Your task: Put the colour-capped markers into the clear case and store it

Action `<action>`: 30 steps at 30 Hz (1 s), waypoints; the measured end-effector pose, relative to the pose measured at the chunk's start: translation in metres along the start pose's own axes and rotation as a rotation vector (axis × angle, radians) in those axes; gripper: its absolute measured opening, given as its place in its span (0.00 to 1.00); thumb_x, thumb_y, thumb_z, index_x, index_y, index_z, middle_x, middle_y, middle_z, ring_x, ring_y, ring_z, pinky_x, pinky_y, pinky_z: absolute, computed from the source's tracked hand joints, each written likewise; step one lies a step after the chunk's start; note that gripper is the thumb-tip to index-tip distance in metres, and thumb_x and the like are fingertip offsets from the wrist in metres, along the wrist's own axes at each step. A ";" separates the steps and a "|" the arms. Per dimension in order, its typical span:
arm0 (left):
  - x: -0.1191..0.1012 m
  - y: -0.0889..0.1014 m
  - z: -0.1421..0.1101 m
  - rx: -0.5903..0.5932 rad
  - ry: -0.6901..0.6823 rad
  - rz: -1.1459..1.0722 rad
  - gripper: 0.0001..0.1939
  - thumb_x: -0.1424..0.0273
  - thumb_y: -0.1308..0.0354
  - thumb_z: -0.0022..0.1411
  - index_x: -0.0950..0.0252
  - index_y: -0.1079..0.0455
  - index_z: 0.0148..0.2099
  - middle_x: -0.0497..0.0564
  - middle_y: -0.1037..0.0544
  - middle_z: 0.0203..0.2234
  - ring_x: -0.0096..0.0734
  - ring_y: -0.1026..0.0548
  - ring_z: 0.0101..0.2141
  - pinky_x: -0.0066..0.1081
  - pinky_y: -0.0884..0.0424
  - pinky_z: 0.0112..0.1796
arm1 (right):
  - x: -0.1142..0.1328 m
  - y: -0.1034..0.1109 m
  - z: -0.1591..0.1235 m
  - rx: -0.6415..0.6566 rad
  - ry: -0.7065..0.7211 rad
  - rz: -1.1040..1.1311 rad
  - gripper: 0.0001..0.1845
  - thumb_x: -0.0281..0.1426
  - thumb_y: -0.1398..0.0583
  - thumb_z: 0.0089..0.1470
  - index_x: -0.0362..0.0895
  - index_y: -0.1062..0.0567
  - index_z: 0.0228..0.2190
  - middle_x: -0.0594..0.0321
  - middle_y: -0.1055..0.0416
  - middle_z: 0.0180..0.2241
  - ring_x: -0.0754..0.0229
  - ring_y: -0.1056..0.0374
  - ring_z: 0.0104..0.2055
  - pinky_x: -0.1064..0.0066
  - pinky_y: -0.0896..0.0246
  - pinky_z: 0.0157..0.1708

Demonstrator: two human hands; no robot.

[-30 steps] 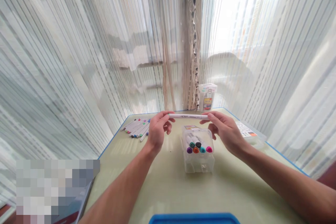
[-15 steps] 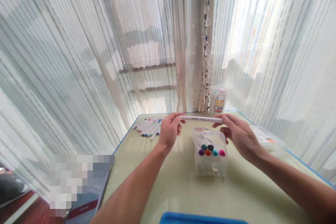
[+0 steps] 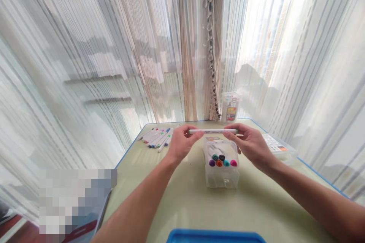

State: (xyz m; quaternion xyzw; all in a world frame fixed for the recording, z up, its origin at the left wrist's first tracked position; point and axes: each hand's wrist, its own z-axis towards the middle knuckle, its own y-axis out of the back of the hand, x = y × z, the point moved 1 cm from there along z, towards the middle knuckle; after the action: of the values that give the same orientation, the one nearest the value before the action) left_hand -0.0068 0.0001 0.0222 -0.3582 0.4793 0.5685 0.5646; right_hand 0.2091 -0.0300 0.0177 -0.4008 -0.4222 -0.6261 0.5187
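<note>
Head view, left hand (image 3: 181, 144) and right hand (image 3: 250, 145) gripping a white marker (image 3: 213, 131), pale green table (image 3: 182, 212), sheer curtains (image 3: 114, 45) behind

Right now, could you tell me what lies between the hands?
In the head view, a white marker, held by the left hand and right hand.

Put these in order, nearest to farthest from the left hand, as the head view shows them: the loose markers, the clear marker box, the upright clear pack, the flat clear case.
From the left hand:
1. Too close to call: the loose markers, to its left, and the clear marker box, to its right.
2. The upright clear pack, at the back.
3. The flat clear case, far right.
</note>
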 end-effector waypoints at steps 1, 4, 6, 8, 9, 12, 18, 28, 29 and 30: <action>0.000 0.000 0.000 0.001 0.000 -0.002 0.20 0.56 0.33 0.49 0.67 0.26 0.36 0.43 0.33 0.17 0.19 0.42 0.17 0.24 0.45 0.20 | 0.000 0.000 0.000 0.005 0.001 -0.002 0.22 0.46 0.33 0.47 0.42 0.24 0.36 0.65 0.32 0.20 0.68 0.43 0.16 0.75 0.49 0.13; 0.001 -0.001 0.000 0.004 -0.007 -0.024 0.17 0.58 0.33 0.50 0.67 0.27 0.35 0.42 0.34 0.17 0.19 0.41 0.17 0.24 0.46 0.20 | -0.001 -0.001 0.001 0.013 0.012 -0.009 0.21 0.46 0.33 0.48 0.42 0.25 0.35 0.64 0.30 0.22 0.68 0.41 0.16 0.75 0.47 0.13; 0.001 -0.002 0.000 0.019 -0.001 -0.070 0.15 0.59 0.34 0.52 0.66 0.28 0.35 0.43 0.33 0.17 0.19 0.41 0.17 0.24 0.46 0.19 | -0.003 -0.002 0.001 0.012 0.020 -0.008 0.20 0.46 0.34 0.50 0.42 0.25 0.34 0.62 0.28 0.23 0.68 0.41 0.16 0.75 0.46 0.13; 0.000 -0.003 0.000 0.040 0.019 -0.125 0.13 0.61 0.36 0.53 0.66 0.29 0.34 0.44 0.32 0.19 0.19 0.40 0.17 0.24 0.46 0.19 | -0.003 -0.002 0.002 0.010 0.027 -0.001 0.19 0.45 0.35 0.51 0.42 0.26 0.33 0.62 0.28 0.25 0.68 0.40 0.16 0.75 0.46 0.14; 0.000 -0.004 0.000 0.050 0.030 -0.144 0.12 0.62 0.37 0.54 0.66 0.29 0.34 0.45 0.31 0.20 0.19 0.40 0.17 0.24 0.46 0.19 | -0.003 -0.001 0.002 0.011 0.028 0.007 0.18 0.45 0.35 0.51 0.42 0.26 0.33 0.62 0.27 0.25 0.69 0.40 0.16 0.75 0.46 0.14; -0.002 -0.004 0.000 0.066 0.047 -0.153 0.10 0.64 0.38 0.55 0.67 0.29 0.33 0.47 0.28 0.22 0.18 0.40 0.17 0.24 0.46 0.19 | -0.002 -0.001 0.002 0.023 0.026 0.066 0.17 0.44 0.36 0.53 0.42 0.26 0.32 0.62 0.27 0.26 0.69 0.40 0.16 0.75 0.46 0.14; -0.002 -0.002 0.001 0.064 0.061 -0.163 0.11 0.64 0.40 0.56 0.68 0.27 0.34 0.48 0.28 0.22 0.19 0.39 0.17 0.24 0.45 0.19 | -0.002 0.001 0.003 0.044 0.010 0.139 0.17 0.44 0.38 0.54 0.41 0.25 0.34 0.61 0.27 0.26 0.68 0.40 0.16 0.74 0.46 0.13; -0.003 -0.005 0.000 0.044 0.028 -0.079 0.15 0.61 0.34 0.51 0.67 0.26 0.35 0.44 0.33 0.17 0.20 0.40 0.18 0.25 0.45 0.20 | -0.005 0.001 0.003 0.028 0.014 0.039 0.18 0.45 0.34 0.49 0.44 0.23 0.34 0.63 0.29 0.24 0.67 0.39 0.16 0.74 0.45 0.13; -0.002 -0.005 0.000 0.047 0.028 -0.086 0.15 0.60 0.34 0.51 0.68 0.26 0.36 0.44 0.33 0.17 0.20 0.40 0.18 0.25 0.45 0.20 | -0.005 0.001 0.003 0.027 0.013 0.038 0.18 0.45 0.34 0.49 0.44 0.23 0.34 0.63 0.29 0.24 0.67 0.39 0.16 0.74 0.46 0.12; -0.002 -0.005 0.000 0.051 0.026 -0.096 0.16 0.60 0.34 0.51 0.68 0.26 0.36 0.44 0.33 0.17 0.20 0.40 0.18 0.25 0.45 0.20 | -0.005 0.001 0.003 0.025 0.013 0.036 0.18 0.45 0.34 0.49 0.43 0.23 0.35 0.63 0.29 0.24 0.67 0.39 0.16 0.74 0.47 0.12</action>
State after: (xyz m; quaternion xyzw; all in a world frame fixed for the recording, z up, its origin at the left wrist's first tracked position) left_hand -0.0017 -0.0015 0.0234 -0.3737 0.4832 0.5236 0.5940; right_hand 0.2112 -0.0253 0.0142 -0.3978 -0.4191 -0.6140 0.5377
